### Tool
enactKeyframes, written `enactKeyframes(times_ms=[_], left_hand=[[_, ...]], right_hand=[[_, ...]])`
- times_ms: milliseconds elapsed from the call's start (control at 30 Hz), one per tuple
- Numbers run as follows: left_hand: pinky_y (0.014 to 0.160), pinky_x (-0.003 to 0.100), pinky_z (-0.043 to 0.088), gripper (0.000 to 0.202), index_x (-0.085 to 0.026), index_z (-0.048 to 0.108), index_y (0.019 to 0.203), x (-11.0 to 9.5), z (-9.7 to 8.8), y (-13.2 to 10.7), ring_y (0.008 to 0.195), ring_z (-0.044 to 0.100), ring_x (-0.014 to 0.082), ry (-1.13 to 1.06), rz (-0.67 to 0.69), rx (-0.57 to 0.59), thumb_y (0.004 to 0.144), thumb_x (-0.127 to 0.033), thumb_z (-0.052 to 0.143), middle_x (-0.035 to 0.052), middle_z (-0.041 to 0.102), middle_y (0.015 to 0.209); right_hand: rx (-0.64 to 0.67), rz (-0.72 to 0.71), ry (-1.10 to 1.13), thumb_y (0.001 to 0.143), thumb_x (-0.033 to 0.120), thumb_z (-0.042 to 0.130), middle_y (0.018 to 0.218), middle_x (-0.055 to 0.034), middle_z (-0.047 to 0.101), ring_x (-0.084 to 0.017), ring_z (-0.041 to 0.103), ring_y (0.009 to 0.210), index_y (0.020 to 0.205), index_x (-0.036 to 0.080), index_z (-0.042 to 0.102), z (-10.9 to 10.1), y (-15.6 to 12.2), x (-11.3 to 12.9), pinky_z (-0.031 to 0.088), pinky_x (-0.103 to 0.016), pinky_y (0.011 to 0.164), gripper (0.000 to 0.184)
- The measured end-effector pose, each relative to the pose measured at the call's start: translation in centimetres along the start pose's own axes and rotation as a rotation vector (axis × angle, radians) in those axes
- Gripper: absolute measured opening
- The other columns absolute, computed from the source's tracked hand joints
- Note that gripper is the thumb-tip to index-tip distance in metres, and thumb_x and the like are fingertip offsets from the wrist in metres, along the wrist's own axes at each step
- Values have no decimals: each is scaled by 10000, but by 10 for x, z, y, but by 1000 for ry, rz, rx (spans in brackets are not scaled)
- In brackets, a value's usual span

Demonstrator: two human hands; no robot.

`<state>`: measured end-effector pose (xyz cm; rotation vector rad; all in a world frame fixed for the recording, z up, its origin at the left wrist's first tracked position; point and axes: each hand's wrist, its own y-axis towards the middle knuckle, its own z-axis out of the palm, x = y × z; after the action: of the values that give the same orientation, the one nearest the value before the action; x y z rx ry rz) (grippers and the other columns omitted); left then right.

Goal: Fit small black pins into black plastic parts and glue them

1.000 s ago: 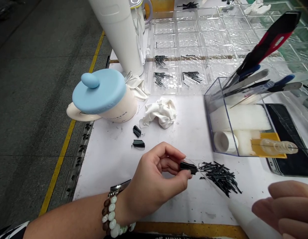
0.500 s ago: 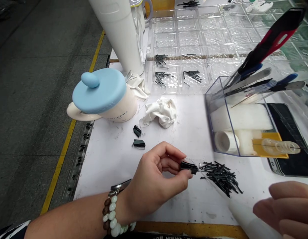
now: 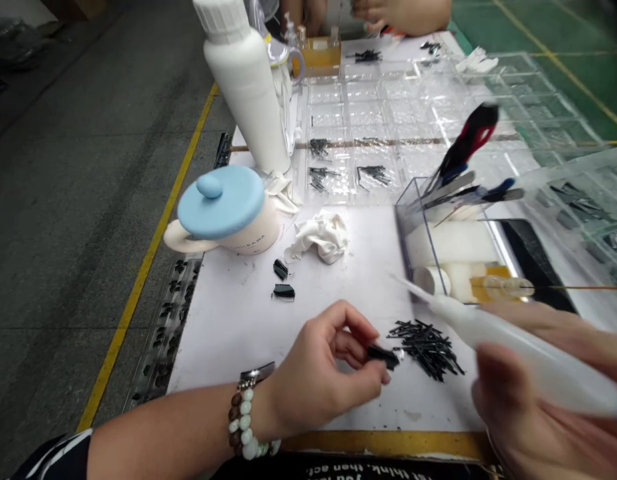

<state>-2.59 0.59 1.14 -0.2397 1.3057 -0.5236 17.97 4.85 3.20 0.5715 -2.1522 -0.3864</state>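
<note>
Between thumb and fingertips, my left hand (image 3: 333, 363) pinches a small black piece (image 3: 383, 355) just above the white work surface. My right hand (image 3: 543, 400), smeared by motion, grips a translucent white squeeze bottle (image 3: 518, 353) with a thin nozzle. The nozzle points up and left, apart from the black piece. Beside my left fingertips lies a heap of thin black strips (image 3: 428, 348). Two more small black pieces, an upper one (image 3: 280, 269) and a lower one (image 3: 283, 291), rest farther left near a crumpled white tissue (image 3: 321, 237).
A mug with a blue lid (image 3: 221, 203) stands at the left, before a tall white bottle (image 3: 248, 93). Clear compartment trays (image 3: 373, 120) hold black strips. At right are a clear box (image 3: 408, 233) of tools and a dark phone (image 3: 533, 260). A co-worker's hand (image 3: 383, 13) shows at the back.
My right hand has raised the squeeze bottle, drawing its nozzle away from the black piece. My left hand keeps its pinch. The camera view has shifted, showing more of the far end.
</note>
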Motion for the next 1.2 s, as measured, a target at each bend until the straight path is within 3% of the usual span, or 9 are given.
enactKeyframes(times_ms=[100, 267, 367, 567, 633, 733, 933, 1033, 1200], left_hand=[[572, 202, 472, 239, -183, 496, 817, 9, 12, -13, 622, 623, 117, 114, -23, 153, 671, -163, 684, -12, 611, 673], [492, 171, 444, 316, -183, 512, 828, 32, 22, -20, 523, 500, 56, 272, 41, 387, 559, -101, 656, -41, 555, 719], [459, 144, 437, 341, -182, 529, 798, 43, 21, -15, 502, 511, 53, 313, 37, 557, 515, -54, 668, -65, 549, 666], [464, 152, 466, 318, -180, 541, 779, 47, 17, -10, 587, 637, 118, 318, 5, 666, 533, -40, 685, -48, 608, 616], [477, 162, 480, 311, -181, 535, 806, 47, 16, -11, 582, 654, 117, 294, -25, 684, 568, -62, 697, -44, 635, 622], [493, 168, 491, 290, -182, 520, 838, 48, 14, -13, 570, 674, 109, 233, -59, 708, 627, -85, 694, -44, 664, 633], [507, 181, 507, 443, -185, 488, 863, 48, 13, -7, 547, 694, 118, 140, -53, 715, 624, -331, 832, -42, 671, 621], [516, 170, 504, 504, -181, 488, 865, 45, 11, -3, 565, 697, 114, 140, -31, 697, 598, -403, 853, -30, 678, 641], [577, 194, 544, 418, -163, 537, 878, 38, 8, -3, 645, 712, 114, 164, -13, 682, 635, -304, 846, 4, 677, 816]], right_hand=[[-163, -144, -67, 810, 240, 673, 672, 14, 587, -122, 521, 541, 837, 238, 548, 29, 11, 8, 404, -288, 461, 128], [13, -165, -176, 860, 240, 562, 611, 38, 490, -92, 478, 536, 725, 202, 432, 62, 15, 3, 375, -220, 497, 190], [101, -96, -265, 828, 199, 559, 627, 43, 514, -88, 475, 501, 818, 180, 460, 75, 15, -3, 346, -212, 466, 101], [261, 41, -422, 938, 334, 544, 658, 52, 510, -69, 459, 495, 967, 128, 547, 94, 22, -4, 421, -206, 505, 208], [289, 51, -446, 944, 352, 539, 711, 35, 532, -75, 488, 537, 1008, 128, 549, 88, 20, -2, 447, -217, 534, 233], [329, 4, -455, 926, 290, 549, 779, -1, 560, -110, 531, 604, 1066, 121, 519, 62, 7, -2, 460, -247, 563, 221], [546, -311, -390, 882, 127, 508, 930, -84, 589, -209, 593, 884, 969, 166, 568, -4, -21, -19, 509, -333, 759, 113], [604, -391, -365, 895, 112, 482, 934, -89, 578, -211, 586, 887, 992, 171, 600, -10, -25, -30, 513, -335, 759, 163], [597, -378, -323, 915, 124, 448, 888, -77, 547, -185, 560, 790, 969, 164, 609, 0, -29, -38, 515, -315, 691, 174]])
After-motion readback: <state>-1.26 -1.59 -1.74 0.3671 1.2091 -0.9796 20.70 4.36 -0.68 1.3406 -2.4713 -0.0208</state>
